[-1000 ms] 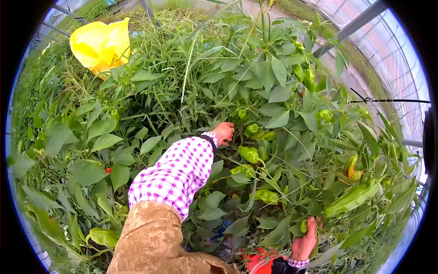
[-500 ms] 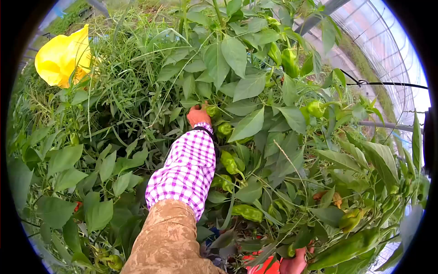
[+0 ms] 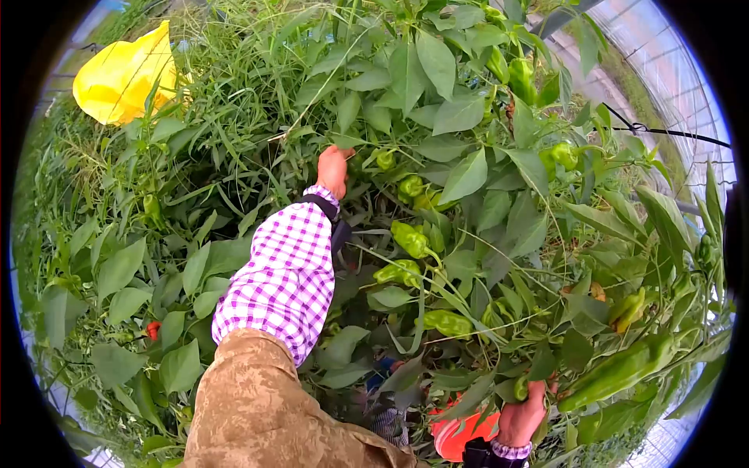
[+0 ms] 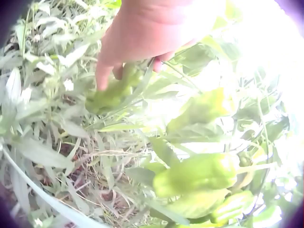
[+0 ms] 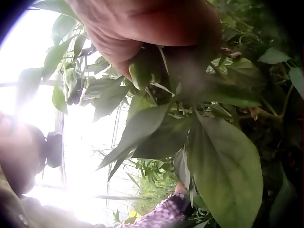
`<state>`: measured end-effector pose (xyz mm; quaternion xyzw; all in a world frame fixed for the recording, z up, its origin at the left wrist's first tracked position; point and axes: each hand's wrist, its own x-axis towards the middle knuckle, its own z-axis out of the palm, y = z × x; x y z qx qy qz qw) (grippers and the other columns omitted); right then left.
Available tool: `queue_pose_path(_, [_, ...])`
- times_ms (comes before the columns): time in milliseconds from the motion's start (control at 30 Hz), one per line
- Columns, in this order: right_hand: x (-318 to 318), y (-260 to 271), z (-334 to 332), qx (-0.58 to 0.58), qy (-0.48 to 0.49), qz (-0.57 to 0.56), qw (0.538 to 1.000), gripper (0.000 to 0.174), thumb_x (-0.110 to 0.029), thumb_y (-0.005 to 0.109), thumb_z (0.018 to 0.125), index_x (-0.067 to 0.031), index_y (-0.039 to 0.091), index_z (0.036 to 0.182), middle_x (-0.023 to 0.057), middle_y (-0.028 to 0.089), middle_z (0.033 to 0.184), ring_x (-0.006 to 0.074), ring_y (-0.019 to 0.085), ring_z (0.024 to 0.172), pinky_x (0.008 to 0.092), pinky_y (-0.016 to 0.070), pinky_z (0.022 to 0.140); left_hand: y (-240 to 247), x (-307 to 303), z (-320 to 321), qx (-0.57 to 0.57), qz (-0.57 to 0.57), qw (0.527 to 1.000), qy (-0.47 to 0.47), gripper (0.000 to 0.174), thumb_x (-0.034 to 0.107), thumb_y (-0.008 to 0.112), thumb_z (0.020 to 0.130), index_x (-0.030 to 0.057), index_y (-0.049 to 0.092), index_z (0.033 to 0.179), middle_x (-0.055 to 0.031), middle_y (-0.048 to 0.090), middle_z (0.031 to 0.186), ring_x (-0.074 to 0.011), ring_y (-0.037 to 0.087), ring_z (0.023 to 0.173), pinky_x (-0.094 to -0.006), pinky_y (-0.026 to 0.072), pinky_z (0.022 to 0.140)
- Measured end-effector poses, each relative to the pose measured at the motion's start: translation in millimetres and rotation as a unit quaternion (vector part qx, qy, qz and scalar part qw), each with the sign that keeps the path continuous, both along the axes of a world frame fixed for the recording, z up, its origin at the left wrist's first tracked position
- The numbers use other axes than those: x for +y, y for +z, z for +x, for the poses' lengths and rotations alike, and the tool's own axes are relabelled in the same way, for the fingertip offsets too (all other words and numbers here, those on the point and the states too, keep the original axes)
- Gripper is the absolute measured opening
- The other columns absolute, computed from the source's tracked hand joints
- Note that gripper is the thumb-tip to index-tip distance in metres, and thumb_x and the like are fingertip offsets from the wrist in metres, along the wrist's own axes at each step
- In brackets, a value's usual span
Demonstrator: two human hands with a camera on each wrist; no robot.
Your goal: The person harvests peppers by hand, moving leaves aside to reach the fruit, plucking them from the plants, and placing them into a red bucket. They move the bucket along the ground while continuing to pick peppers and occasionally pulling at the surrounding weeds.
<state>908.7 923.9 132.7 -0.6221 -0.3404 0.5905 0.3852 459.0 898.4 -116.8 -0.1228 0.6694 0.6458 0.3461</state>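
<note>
Foliage [image 3: 460, 113] — left hand [image 3: 333, 171] grips one pepper [image 4: 113, 95], slanting lengthwise lower-left in wrist view (right hand [image 3: 521, 421]: another pepper [image 5: 140, 74]).

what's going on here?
Someone's working among pepper plants. The left hand has its fingers on a green pepper in among the foliage; the right hand, lower down, holds a small green pepper. Can't tell if either is off its stem. Other peppers hang between the hands, and what looks like a red container shows beside the right hand.
</note>
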Motion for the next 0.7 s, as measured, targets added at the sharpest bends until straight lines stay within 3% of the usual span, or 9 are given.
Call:
queue_pose_path(67, [9.4,-15.5,5.6,-0.012,0.053,0.013,0.998,0.038,-0.01,0.057,0.087,-0.0112,0.049,0.124,0.0022,0.058,0.111,0.0144,0.055,0.099,0.0311,0.0446,0.086,5.2,0.7,-5.4,0.09,0.029,0.995,-0.028,0.012,0.01,0.055,0.083,0.0025,0.064,0.086,-0.0037,0.062,0.08,-0.0152,0.052,0.072,-0.0283,0.0392,0.072])
queue_pose_path(100, [23.9,-27.4,8.8,-0.007,0.08,0.028,0.996,0.039,-0.012,0.059,0.088,-0.0113,0.049,0.125,0.0013,0.058,0.11,0.0137,0.055,0.1,0.0303,0.0436,0.087,-5.5,8.9,-1.7,0.099,0.057,0.993,-0.019,0.01,0.009,0.054,0.082,0.002,0.061,0.08,-0.0054,0.063,0.081,-0.015,0.054,0.079,-0.0277,0.0381,0.081])
queue_pose_path(200, [48.3,-53.7,20.9,-0.025,0.063,0.031,0.997,0.039,-0.015,0.06,0.089,-0.0123,0.048,0.126,0.0002,0.057,0.11,0.0135,0.054,0.1,0.0303,0.0428,0.088,-3.4,18.4,-9.0,0.082,0.162,0.98,-0.079,0.012,0.01,0.053,0.083,0.0018,0.056,0.075,-0.0077,0.062,0.081,-0.0176,0.057,0.077,-0.0281,0.0385,0.085])
queue_pose_path(267, [52.0,-63.1,20.1,-0.022,0.075,0.035,0.996,0.039,-0.016,0.06,0.089,-0.0129,0.048,0.126,-0.0004,0.057,0.111,0.0132,0.054,0.1,0.0304,0.0421,0.089,10.3,21.1,-8.6,0.037,0.147,0.985,-0.08,0.015,0.009,0.053,0.085,0.0012,0.052,0.072,-0.0104,0.063,0.082,-0.0205,0.058,0.071,-0.0305,0.0443,0.08])
queue_pose_path(333, [45.3,-75.9,16.8,-0.023,0.03,0.016,0.999,0.039,-0.016,0.06,0.089,-0.0126,0.048,0.126,-0.0003,0.057,0.111,0.0127,0.054,0.1,0.0301,0.0425,0.088,18.4,15.4,-3.7,-0.035,0.154,0.982,-0.101,0.017,0.01,0.051,0.091,-0.0003,0.054,0.077,-0.011,0.059,0.074,-0.0236,0.062,0.072,-0.0334,0.0511,0.068])
queue_pose_path(367, [48.7,-70.4,14.9,-0.005,0.059,0.016,0.998,0.039,-0.016,0.061,0.089,-0.0123,0.048,0.126,0.0,0.057,0.111,0.0125,0.054,0.101,0.0298,0.0431,0.088,16.0,17.2,0.0,-0.033,0.152,0.982,-0.106,0.019,0.013,0.051,0.092,-0.0031,0.057,0.085,-0.0097,0.058,0.072,-0.023,0.062,0.068,-0.0312,0.0524,0.064])
queue_pose_path(467, [52.6,-67.2,5.1,-0.026,0.052,0.021,0.998,0.04,-0.016,0.063,0.088,-0.0123,0.048,0.125,0.0003,0.058,0.111,0.0127,0.055,0.101,0.0302,0.0441,0.088,14.2,17.4,3.0,-0.077,0.062,0.986,-0.136,0.021,0.012,0.049,0.093,-0.0057,0.06,0.093,-0.0076,0.058,0.07,-0.0216,0.062,0.063,-0.0304,0.0524,0.058])
queue_pose_path(633, [40.4,-71.4,-8.1,-0.029,0.047,0.015,0.998,0.04,-0.018,0.064,0.087,-0.0112,0.05,0.124,0.001,0.058,0.111,0.0136,0.055,0.101,0.0308,0.0442,0.088,12.4,11.3,4.6,-0.146,0.006,0.977,-0.153,0.025,0.015,0.052,0.091,-0.0069,0.061,0.098,-0.0063,0.059,0.071,-0.02,0.061,0.059,-0.0279,0.0483,0.043])
queue_pose_path(700, [37.3,-65.6,-19.3,-0.017,0.036,-0.023,0.999,0.041,-0.019,0.066,0.086,-0.0108,0.05,0.123,0.0011,0.059,0.109,0.0139,0.055,0.101,0.0311,0.0439,0.088,10.5,11.6,5.1,-0.133,0.003,0.979,-0.153,0.023,0.012,0.053,0.089,-0.0079,0.061,0.098,-0.0068,0.059,0.071,-0.0198,0.061,0.057,-0.0275,0.0484,0.043])
